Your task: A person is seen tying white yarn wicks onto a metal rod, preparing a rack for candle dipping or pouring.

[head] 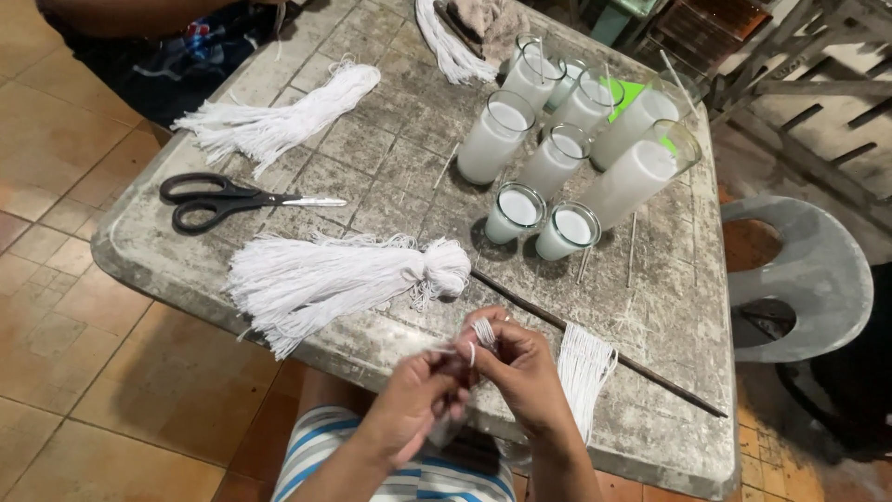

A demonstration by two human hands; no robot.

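My left hand (418, 395) and my right hand (520, 367) meet just above the near edge of the stone table (390, 158). Both pinch a few strands of white string (481, 335), looped around my right fingers. A big tied bundle of white string (334, 279) lies just beyond my hands. A smaller hank of cut strings (583, 372) hangs at the table edge to the right of my right hand.
Black scissors (228, 200) lie at the left. Several glasses of white wax (567, 149) stand at the back right, and a thin dark rod (595, 344) lies in front of them. Two more string bundles (279, 116) lie farther back. A grey plastic chair (804, 279) stands at the right.
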